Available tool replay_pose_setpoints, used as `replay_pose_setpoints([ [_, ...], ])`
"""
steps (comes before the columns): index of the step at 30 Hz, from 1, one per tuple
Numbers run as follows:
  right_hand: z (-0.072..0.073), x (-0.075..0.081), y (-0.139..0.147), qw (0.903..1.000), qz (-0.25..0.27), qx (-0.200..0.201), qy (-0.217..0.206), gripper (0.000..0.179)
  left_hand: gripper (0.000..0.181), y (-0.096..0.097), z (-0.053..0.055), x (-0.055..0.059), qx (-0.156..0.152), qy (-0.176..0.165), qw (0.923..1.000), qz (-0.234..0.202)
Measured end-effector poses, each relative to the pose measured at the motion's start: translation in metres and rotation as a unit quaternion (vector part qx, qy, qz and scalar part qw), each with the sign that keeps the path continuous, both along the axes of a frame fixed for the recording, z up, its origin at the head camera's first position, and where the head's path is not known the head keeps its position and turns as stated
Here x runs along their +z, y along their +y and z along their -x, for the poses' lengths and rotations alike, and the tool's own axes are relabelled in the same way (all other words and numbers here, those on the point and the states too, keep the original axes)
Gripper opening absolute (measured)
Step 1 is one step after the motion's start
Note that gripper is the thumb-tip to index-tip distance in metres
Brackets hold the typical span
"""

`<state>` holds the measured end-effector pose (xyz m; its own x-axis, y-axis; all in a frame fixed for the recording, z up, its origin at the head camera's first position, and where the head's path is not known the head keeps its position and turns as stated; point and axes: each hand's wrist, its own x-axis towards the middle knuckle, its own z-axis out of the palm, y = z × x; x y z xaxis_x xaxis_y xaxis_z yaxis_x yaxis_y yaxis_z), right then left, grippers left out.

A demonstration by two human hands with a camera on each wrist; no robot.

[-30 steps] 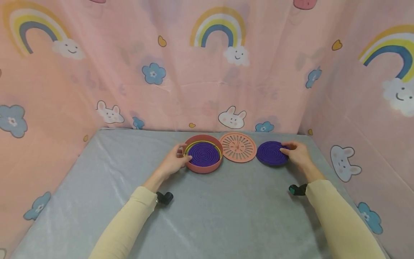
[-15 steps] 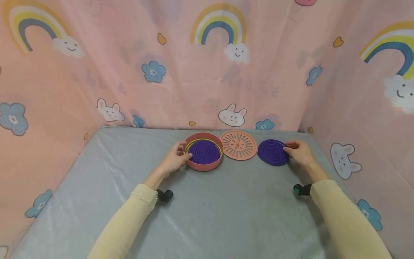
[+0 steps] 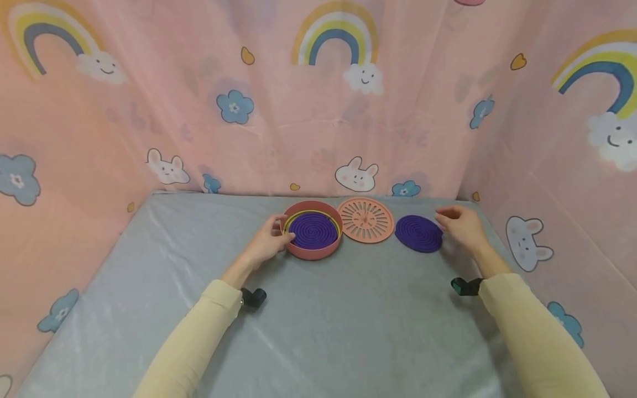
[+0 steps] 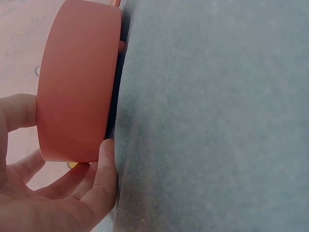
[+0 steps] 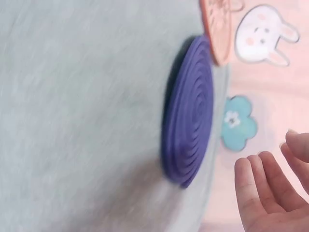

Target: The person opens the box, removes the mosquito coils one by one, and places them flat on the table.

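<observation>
My left hand (image 3: pixel 265 243) grips the left side of a round reddish mosquito coil box (image 3: pixel 313 255), its thumb over the rim. In the left wrist view its fingers lie around the box's plain outer wall (image 4: pixel 79 82). Inside the box, within a yellow ring, lies a purple mosquito coil (image 3: pixel 312 231). To the right, a second purple mosquito coil (image 3: pixel 419 234) lies flat on the cloth. Just right of that coil hovers my right hand (image 3: pixel 464 228), holding nothing; in the right wrist view a gap separates its fingers (image 5: pixel 244 186) from the coil.
The slotted peach lid (image 3: pixel 367 235) lies between the box and the second coil, against the box. Grey cloth (image 3: pixel 338 326) covers the table. A pink printed curtain (image 3: pixel 278 143) rises right behind these things and along both sides.
My right hand has let go of the second coil and drawn slightly right, after setting it flat on the cloth. The left hand stays on the box.
</observation>
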<state>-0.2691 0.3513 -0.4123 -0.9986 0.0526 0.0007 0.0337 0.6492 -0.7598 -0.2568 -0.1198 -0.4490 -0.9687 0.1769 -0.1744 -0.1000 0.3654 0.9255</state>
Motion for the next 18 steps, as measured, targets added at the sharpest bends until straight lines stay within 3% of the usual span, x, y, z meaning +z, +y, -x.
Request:
replay_pose_setpoints([
  [8, -0.006, 0.015, -0.030, 0.9991, 0.030, 0.018, 0.023, 0.047, 0.060, 0.001, 0.000, 0.001, 0.005, -0.001, 0.9999, 0.011],
  [14, -0.004, 0.014, -0.056, 0.9970, 0.052, 0.018, 0.055, 0.045, 0.059, 0.002, 0.000, 0.001, 0.007, 0.002, 0.9999, 0.010],
  [18, -0.001, 0.015, -0.072, 0.9972, 0.051, 0.020, 0.051, 0.044, 0.059, 0.001, 0.000, -0.001, 0.006, 0.003, 0.9999, 0.008],
])
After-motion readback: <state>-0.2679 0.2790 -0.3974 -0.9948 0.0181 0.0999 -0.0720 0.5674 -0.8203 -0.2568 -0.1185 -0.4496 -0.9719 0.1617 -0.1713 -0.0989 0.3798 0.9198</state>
